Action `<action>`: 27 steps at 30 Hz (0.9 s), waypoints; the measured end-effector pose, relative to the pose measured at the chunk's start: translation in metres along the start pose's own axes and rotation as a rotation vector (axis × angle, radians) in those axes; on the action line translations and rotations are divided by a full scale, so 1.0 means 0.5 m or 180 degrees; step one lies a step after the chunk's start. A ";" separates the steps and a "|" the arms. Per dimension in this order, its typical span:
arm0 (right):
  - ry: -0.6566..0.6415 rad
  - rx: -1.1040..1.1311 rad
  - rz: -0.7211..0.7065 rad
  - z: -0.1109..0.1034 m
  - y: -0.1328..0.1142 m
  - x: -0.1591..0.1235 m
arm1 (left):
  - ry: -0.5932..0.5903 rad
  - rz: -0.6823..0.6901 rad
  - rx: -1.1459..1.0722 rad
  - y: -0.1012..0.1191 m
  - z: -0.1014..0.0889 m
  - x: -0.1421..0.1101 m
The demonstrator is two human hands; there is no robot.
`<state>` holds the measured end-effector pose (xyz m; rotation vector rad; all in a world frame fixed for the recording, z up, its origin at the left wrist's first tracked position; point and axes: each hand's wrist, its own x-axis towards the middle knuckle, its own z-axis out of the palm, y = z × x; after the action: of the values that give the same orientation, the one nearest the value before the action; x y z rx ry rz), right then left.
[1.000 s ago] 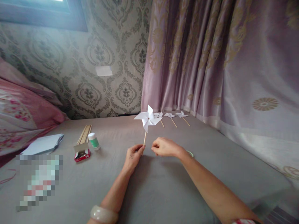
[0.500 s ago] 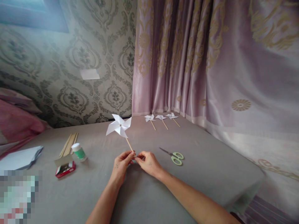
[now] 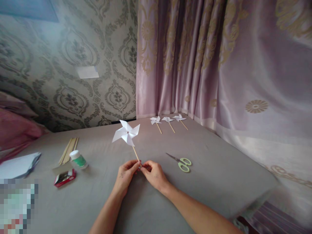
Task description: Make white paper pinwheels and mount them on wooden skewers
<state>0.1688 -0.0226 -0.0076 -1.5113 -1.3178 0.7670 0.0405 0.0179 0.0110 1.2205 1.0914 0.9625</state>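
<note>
A white paper pinwheel [image 3: 127,132] on a thin wooden stick tilts up and away from me, leaning left. My left hand [image 3: 126,175] pinches the lower part of the stick between thumb and fingers. At the stick's bottom end, my right hand [image 3: 154,174] is closed with its fingertips touching the left hand's; the very end of the stick is mostly hidden there. Green-handled scissors [image 3: 181,162] lie to the right of my hands, blades pointing left and away.
Three finished-looking paper pinwheels [image 3: 168,120] lie at the far edge by the curtain [image 3: 165,58]. On the left are wooden sticks [image 3: 68,150], a white-capped green bottle [image 3: 78,159], an open red box [image 3: 64,177] and stacked paper [image 3: 19,165] on the grey-covered table [image 3: 207,195].
The pinwheel and both hands have shifted slightly; the hands stay closed together at the stick's lower end. The camera view has turned a little, moving the left-side things leftward.
</note>
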 end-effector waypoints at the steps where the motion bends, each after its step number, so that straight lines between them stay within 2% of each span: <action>1: -0.0018 0.0019 0.0013 0.000 0.001 0.000 | -0.0011 -0.0009 -0.0009 -0.001 0.001 -0.001; 11: -0.0203 0.0004 0.0202 0.001 0.012 0.007 | -0.0017 -0.0132 -0.0169 -0.008 0.003 0.003; 15: -0.0254 -0.0002 0.0307 -0.003 0.017 0.023 | 0.0102 -0.0124 -0.0306 -0.011 0.001 0.006; 19: -0.0270 -0.0149 0.0517 -0.014 0.014 0.062 | 0.0256 -0.0324 -0.0706 -0.012 -0.005 0.013; 27: 0.0060 -0.0488 0.0626 -0.039 0.018 0.173 | 0.0339 -0.0793 -0.1290 -0.005 -0.016 0.028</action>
<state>0.2088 0.0567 0.0016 -1.7863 -1.2497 0.7873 0.0358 0.0329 0.0066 0.6938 1.0398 1.0029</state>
